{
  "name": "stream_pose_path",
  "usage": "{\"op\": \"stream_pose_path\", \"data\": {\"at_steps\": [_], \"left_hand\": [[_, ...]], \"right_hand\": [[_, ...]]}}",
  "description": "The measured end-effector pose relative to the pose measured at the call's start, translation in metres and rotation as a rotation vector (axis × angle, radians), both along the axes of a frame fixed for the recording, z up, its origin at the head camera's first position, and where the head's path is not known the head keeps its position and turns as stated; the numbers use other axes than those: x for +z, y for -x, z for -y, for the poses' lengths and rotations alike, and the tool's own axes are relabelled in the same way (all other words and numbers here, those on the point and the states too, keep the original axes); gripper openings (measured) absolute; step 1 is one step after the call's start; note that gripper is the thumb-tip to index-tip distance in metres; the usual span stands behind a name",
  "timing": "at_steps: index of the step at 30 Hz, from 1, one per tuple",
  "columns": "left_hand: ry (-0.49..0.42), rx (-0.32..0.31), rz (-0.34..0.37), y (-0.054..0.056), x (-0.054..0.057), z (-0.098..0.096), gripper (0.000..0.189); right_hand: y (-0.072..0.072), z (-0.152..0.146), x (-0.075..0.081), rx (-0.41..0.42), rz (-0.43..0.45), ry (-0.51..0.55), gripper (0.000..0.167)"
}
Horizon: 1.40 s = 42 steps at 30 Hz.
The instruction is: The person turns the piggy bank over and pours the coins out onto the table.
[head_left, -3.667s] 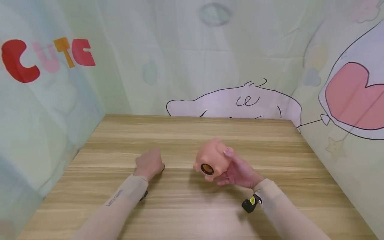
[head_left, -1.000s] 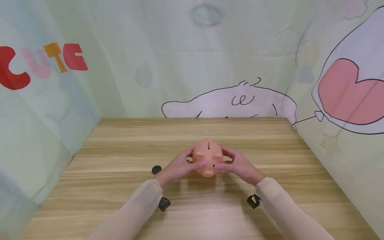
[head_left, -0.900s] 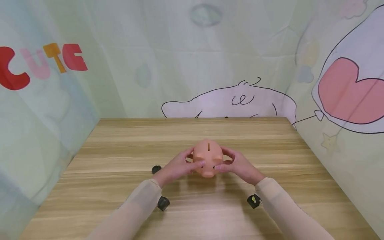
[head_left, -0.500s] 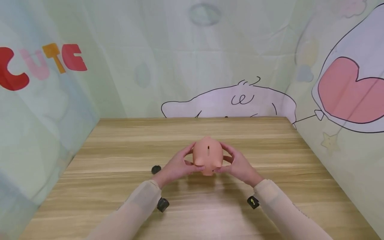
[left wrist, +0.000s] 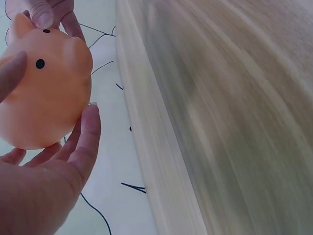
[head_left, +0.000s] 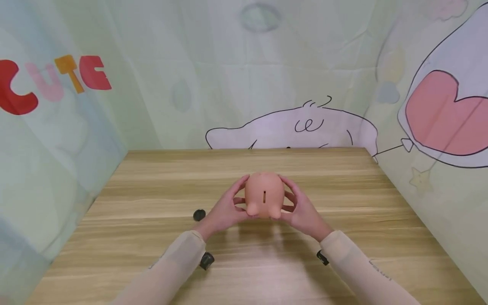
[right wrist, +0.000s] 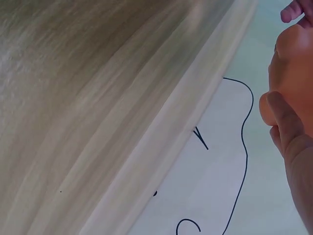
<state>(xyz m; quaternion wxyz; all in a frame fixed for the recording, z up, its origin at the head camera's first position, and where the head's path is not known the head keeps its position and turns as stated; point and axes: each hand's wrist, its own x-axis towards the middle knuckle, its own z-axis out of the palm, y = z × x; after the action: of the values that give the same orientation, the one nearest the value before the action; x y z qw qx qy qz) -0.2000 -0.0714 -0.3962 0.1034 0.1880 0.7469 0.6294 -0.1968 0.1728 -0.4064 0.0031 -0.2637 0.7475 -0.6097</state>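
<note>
A salmon-pink piggy bank [head_left: 264, 184] is held between both hands over the table, its coin slot towards the head camera and its two ears lowest. My left hand [head_left: 226, 209] grips its left side, with the thumb near the face and the fingers spread behind. On the opposite side my right hand [head_left: 305, 214] holds it the same way. In the left wrist view the black eyes of the piggy bank [left wrist: 49, 103] show, with a thumb beside one. The right wrist view catches only part of the piggy bank [right wrist: 296, 73]. Its snout is hidden from the head camera.
A small round black cap [head_left: 199, 215] lies on the wooden table [head_left: 152, 182], just left of the left forearm. Black wrist cameras [head_left: 206, 260] hang under the sleeves. A printed curtain [head_left: 183, 63] stands behind the table and along both sides.
Earlier the right hand alone held the piggy bank, its underside hole showing, and the left was on the table. Both hands hold it now; lately it has tipped snout-down, slot towards the head camera.
</note>
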Motion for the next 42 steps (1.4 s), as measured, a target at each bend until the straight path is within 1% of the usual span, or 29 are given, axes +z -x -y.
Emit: {"op": "stream_pose_path", "data": {"at_steps": [9, 13, 17, 22, 27, 31, 34, 42], "left_hand": [[0.017, -0.009, -0.024, -0.001, 0.0, 0.002, 0.101], [0.039, -0.008, -0.026, -0.001, 0.0, 0.004, 0.097], [0.04, -0.01, 0.009, -0.002, -0.001, 0.006, 0.093], [0.049, -0.009, 0.035, -0.002, -0.002, 0.006, 0.092], [0.094, -0.003, 0.012, -0.002, 0.001, 0.005, 0.089], [0.144, -0.003, -0.012, -0.001, 0.002, 0.006, 0.085], [0.151, -0.008, -0.004, -0.001, 0.002, 0.007, 0.081], [0.166, 0.011, 0.033, 0.001, 0.002, 0.005, 0.073]], "right_hand": [[-0.002, -0.001, 0.0, 0.008, 0.0, -0.002, 0.098], [-0.003, -0.005, 0.002, -0.007, 0.043, 0.018, 0.098], [-0.004, -0.008, 0.003, -0.003, 0.094, 0.046, 0.092], [-0.004, -0.01, 0.004, -0.006, 0.121, 0.017, 0.088], [-0.005, -0.011, 0.006, -0.054, 0.126, -0.033, 0.082], [-0.004, -0.011, 0.008, -0.05, 0.167, -0.011, 0.077], [-0.003, -0.01, 0.007, -0.032, 0.194, 0.013, 0.073], [0.0, -0.01, 0.008, -0.041, 0.274, -0.019, 0.064]]}}
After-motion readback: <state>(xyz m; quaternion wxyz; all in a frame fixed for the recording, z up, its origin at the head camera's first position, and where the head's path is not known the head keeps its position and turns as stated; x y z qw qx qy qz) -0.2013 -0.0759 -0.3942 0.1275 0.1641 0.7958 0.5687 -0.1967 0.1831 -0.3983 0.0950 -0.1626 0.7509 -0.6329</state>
